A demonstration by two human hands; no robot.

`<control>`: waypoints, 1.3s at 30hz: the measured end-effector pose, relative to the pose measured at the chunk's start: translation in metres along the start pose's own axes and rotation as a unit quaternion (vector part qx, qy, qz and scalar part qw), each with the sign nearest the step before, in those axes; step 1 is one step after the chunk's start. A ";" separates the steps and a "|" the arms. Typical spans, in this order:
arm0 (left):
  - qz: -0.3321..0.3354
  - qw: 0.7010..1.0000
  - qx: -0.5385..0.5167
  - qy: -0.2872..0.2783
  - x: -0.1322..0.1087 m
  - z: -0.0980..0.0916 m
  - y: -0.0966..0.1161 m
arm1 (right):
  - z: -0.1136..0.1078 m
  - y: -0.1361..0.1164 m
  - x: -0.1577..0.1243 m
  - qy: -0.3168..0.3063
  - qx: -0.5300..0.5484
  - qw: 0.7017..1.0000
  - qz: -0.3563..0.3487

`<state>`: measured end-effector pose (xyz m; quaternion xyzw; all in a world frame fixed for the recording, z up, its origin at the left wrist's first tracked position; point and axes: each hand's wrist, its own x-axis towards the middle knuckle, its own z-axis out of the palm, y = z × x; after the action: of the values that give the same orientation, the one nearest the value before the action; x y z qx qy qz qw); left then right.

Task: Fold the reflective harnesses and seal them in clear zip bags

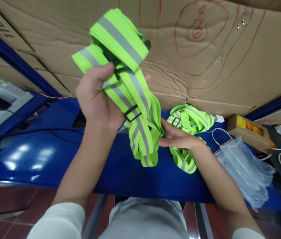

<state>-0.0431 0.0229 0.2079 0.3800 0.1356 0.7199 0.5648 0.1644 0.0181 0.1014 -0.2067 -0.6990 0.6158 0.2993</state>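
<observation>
**Fingers [106, 71] of our left hand [98, 99] clench a neon strap bundle [140, 132]**

We hold the bundle raised above the blue table [55, 156], thumb pressed across its front and the other fingertips wrapped behind. It is fluorescent yellow-green webbing with a grey reflective stripe down the middle, folded over itself in several loops and cinched by thin black bands. Its top fans out, and its lower loops hang down towards the tabletop. Our right hand [180, 137] rests lower, fingers stretched out and loose, with their tips touching the hanging loops. Just behind that hand, a second bundle [192, 118] of the same webbing lies on the table. Clear plastic bags [245, 166] lie farther right.
</observation>
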 end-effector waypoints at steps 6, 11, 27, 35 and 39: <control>-0.057 0.996 0.048 -0.052 -0.007 0.005 -0.020 | -0.008 -0.039 -0.016 -0.071 -0.172 0.982 0.041; -0.231 0.959 0.034 -0.158 -0.018 -0.001 -0.040 | -0.032 -0.075 -0.048 0.112 -0.217 0.965 -0.091; -0.396 0.896 -0.004 -0.202 -0.031 -0.005 -0.068 | -0.009 -0.089 -0.040 0.233 -0.266 0.932 -0.079; -0.392 0.901 -0.005 -0.187 -0.028 -0.012 -0.067 | -0.008 -0.069 -0.033 0.327 -0.371 0.861 -0.118; -0.378 0.896 0.002 -0.233 -0.031 -0.013 -0.064 | -0.005 -0.067 -0.034 0.365 -0.419 0.820 -0.133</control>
<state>-0.0044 0.0184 0.1465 0.4582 0.1349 0.3422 0.8092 0.1981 -0.0109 0.1621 -0.4272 -0.7497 0.0966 0.4961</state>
